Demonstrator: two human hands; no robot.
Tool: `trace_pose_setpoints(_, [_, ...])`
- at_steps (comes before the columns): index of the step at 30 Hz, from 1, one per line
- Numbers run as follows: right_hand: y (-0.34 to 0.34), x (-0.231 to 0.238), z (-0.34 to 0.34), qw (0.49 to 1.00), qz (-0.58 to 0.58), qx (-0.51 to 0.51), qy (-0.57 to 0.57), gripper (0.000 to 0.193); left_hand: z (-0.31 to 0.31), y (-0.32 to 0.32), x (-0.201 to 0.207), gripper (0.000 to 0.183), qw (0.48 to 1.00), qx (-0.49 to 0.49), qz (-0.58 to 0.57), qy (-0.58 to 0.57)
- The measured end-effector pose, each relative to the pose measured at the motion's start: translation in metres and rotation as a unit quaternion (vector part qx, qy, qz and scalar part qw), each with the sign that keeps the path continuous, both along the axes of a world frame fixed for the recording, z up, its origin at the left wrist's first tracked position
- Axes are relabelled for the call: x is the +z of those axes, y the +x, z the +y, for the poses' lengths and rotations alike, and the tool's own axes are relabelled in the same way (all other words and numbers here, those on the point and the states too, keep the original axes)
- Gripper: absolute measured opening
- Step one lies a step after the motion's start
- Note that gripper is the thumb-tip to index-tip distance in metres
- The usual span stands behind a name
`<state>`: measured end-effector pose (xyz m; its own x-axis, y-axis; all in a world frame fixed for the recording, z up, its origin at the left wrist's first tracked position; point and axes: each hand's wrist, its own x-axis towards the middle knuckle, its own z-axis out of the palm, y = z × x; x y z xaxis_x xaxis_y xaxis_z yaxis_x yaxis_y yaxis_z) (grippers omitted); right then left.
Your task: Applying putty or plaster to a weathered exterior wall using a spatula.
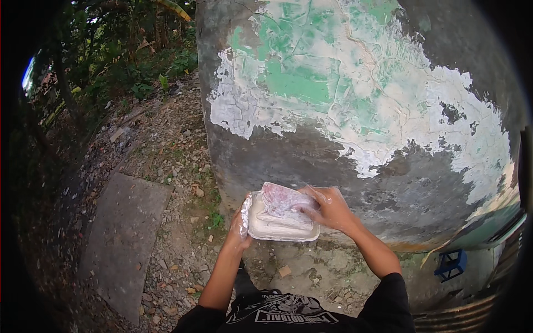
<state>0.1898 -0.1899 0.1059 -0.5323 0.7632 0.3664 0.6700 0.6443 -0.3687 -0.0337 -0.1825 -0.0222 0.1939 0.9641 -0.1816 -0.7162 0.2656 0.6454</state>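
My left hand (239,226) grips the left side of a shallow white tray (283,238), its fingers smeared with white. Thick white paste (269,223) fills the tray. In my right hand (331,206) is a flat, pinkish scraper (280,196) coated with the same white stuff; it lies tilted over the paste, and its lower edge seems to touch it. White smears also mark my right fingers. Just beyond both hands rises a wall (266,152) of dark grey render, with patches of white filler (236,111) and green paint (300,83) higher up.
A grey slab (125,238) lies on the stony ground (172,222) to my left. At the lower right, a blue stool (451,265) stands by the wall's base, near corrugated sheeting (461,316). Trees and plants (133,72) grow at the far left.
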Motion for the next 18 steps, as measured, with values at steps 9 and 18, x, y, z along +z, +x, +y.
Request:
trace_pose_setpoints(9, [-0.031,0.113,0.105,0.989,0.072,-0.025,0.123,0.034,0.128,-0.027,0.135,0.052,0.988,-0.029,0.016,0.151])
trace_pose_setpoints(18, [-0.059,0.23,0.252,0.932,0.081,-0.103,0.339,0.038,0.264,-0.057,0.245,0.04,0.976,-0.081,0.002,0.204])
